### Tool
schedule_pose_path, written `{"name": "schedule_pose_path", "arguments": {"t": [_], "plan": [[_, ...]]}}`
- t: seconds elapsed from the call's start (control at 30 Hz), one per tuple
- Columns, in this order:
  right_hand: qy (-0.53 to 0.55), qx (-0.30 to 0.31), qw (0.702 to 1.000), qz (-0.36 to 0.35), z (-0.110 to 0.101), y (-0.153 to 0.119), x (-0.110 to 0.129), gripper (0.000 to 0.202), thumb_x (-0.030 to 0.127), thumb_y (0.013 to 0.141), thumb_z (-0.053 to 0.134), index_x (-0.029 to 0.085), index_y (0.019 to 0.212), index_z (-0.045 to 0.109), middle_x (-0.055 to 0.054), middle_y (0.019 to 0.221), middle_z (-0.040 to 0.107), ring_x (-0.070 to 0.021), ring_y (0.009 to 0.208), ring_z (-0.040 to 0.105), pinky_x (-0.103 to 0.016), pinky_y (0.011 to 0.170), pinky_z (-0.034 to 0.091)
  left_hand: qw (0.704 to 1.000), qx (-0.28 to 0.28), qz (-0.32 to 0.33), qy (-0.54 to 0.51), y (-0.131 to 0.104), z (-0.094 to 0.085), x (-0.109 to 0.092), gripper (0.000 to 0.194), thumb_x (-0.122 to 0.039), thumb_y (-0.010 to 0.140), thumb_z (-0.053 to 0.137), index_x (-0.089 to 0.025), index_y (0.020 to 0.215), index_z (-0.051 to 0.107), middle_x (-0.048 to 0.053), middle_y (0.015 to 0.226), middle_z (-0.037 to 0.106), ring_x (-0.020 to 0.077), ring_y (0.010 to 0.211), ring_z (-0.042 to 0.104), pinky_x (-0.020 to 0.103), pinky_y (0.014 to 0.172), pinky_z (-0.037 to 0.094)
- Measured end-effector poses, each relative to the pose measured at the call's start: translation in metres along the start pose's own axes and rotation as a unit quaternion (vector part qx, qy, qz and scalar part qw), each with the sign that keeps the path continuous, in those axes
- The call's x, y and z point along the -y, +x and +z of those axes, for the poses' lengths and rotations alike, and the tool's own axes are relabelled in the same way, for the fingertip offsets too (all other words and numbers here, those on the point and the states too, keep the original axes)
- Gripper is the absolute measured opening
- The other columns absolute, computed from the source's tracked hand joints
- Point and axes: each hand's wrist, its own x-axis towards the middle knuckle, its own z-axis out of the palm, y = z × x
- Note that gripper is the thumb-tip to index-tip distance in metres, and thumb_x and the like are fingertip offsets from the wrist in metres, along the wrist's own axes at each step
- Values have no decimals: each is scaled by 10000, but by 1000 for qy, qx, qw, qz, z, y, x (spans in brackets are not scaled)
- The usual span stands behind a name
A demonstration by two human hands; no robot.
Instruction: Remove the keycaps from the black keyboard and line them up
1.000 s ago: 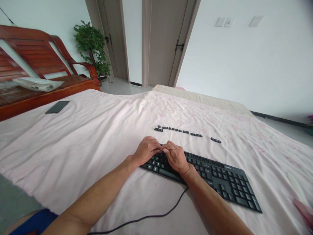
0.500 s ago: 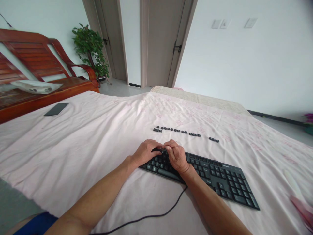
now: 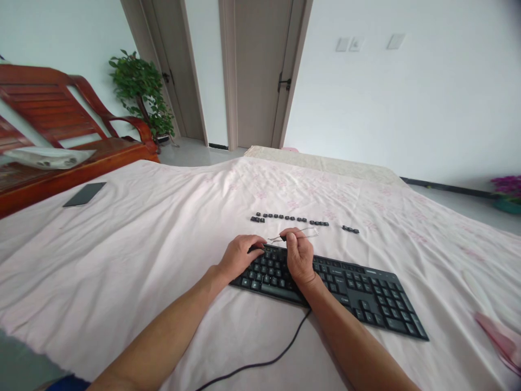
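Kbd. (image 3: 362,296) lay under both grips, long axis running R. and nearer. L. hand (image 3: 236,259) was at its far L. corner; whether that grip held anything, can't tell. R. hand (image 3: 300,259) grip was closed on wire tool (image 3: 284,238), prongs pointing L., twd. L. hand. Loose keycaps (image 3: 275,216) sat beyond both grips, approx. in line.

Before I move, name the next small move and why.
I'd probably ease the wire tool in your right hand back toward the keyboard's top-left keys: its tips appear just past the far edge, and your left hand is at that corner.
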Motion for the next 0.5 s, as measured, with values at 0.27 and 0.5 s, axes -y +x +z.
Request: {"name": "schedule_pose_path", "arguments": {"t": [0.27,0.5], "plan": [[38,-39,994,92,-23,5,7,345,430,956,413,174,883,632,-2,627,552,-134,573,511,-251,527,399,995,8,68,74,5,1,2,85,-226,867,616,-230,876,700,-11,895,714,164,870,630,320,840,441],[33,-8,993,112,-38,-11,3,370,459,948,425,168,883,644,11,567,524,-135,534,500,-247,504,393,993,28,67,98,7,-1,1,134,-240,838,649,-236,961,704,16,944,699,186,920,611,330,858,454]]}}
